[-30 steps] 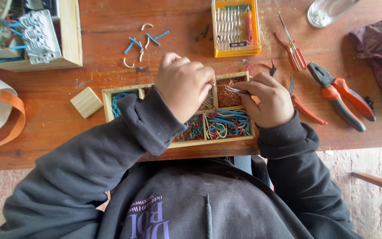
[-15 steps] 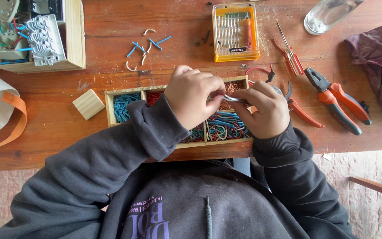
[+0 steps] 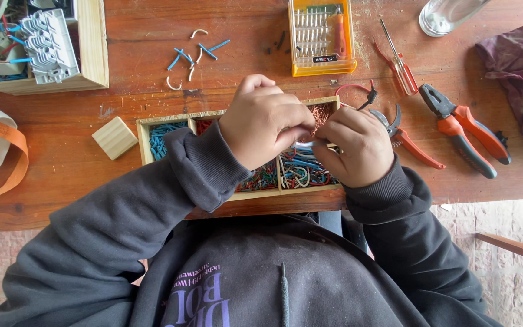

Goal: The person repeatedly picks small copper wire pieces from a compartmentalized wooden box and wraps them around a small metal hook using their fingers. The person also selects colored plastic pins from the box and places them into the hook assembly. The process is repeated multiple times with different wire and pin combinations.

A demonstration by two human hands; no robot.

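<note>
Between the two hands, a short piece of pale blue insulated wire (image 3: 305,144) is pinched at both ends. The left hand (image 3: 264,128) closes its grip on one end, fingertips pressed tight around it, and the right hand (image 3: 358,151) does the same on the other, so only a sliver of the wire shows in the gap. Whether the right hand also holds a small tool against the wire cannot be told; its fingers hide that.

Both hands hover right over the shallow wooden box divided into compartments (image 3: 146,136), probably so that any cut piece drops straight into a cell. The cell at the left end holds blue wire bits (image 3: 163,138), the far right one coppery strands (image 3: 320,114), and the near right one mixed blue and white offcuts (image 3: 301,172).

Just beside the right hand, on the worn reddish wooden surface (image 3: 140,60), lie red-handled snips (image 3: 408,142), partly under the hand, with orange-and-black pliers (image 3: 464,130) and a slim red screwdriver (image 3: 394,57) further out, all within reach. Beyond the box sit an orange plastic case of driver bits (image 3: 322,36), a scatter of loose blue and white wire scraps (image 3: 192,54), and a small pale wooden block (image 3: 115,137). A wooden tray with a grey terminal strip (image 3: 46,42) stands at the far left corner.
</note>
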